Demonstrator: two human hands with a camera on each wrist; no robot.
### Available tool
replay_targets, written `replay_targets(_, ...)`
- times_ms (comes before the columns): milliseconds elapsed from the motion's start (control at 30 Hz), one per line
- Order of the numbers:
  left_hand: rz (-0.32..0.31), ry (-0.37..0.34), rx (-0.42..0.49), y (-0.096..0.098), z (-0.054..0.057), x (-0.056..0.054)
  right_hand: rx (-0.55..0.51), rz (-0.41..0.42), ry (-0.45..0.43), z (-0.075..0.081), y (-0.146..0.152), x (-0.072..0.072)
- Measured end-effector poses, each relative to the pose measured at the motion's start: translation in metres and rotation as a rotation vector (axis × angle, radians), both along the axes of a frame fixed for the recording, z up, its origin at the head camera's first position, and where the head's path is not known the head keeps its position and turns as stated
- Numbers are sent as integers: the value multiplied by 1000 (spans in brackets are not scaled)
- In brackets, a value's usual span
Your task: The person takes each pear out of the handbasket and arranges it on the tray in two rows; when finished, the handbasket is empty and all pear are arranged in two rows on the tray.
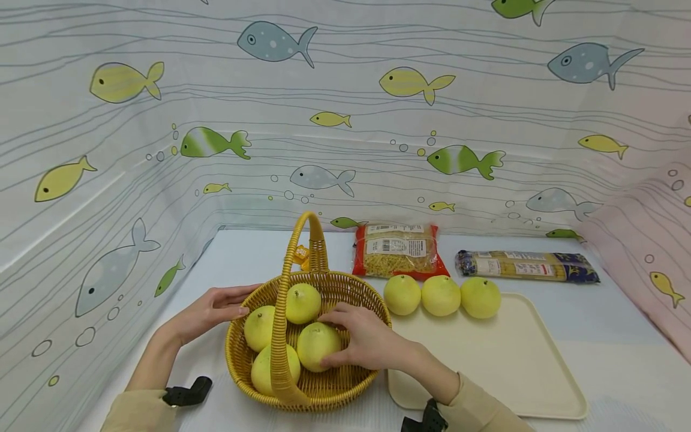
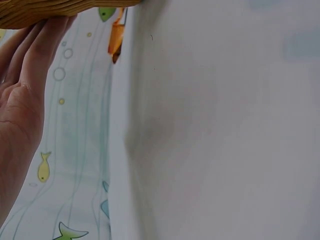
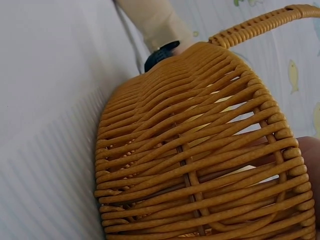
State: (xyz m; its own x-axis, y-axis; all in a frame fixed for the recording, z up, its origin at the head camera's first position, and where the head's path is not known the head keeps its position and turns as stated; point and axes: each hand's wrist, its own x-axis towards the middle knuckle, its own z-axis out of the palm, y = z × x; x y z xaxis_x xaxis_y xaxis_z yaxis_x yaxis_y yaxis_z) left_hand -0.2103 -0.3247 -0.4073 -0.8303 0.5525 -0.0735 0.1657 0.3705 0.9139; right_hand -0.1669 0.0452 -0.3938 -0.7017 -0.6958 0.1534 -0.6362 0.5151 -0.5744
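Observation:
A woven wicker basket with a tall arched handle stands in the middle of the table in the head view. Several round, pale yellow-green fruits lie inside, one beside the rear rim. My right hand reaches over the basket's right rim and grips a yellow-green fruit between thumb and fingers. At the basket's left side, my left hand has its fingers extended against the rim. In the right wrist view the basket wall hides most of the right hand.
Three similar fruits sit in a row at the back edge of a cream tray, right of the basket. Behind are a red-edged pasta bag and a long pasta packet. A small orange packet lies behind the handle.

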Motion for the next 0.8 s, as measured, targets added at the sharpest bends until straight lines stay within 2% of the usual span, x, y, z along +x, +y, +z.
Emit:
replay_targets(300,-5,-1,6,0,0,0,-14,40,-28,1,1,0)
replay_targets(567,-5,-3,4,0,1,-1,21,85,15,0,0,-1)
replay_targets(800,-5,-1,4,0,1,0,12,90,-7,0,0,0)
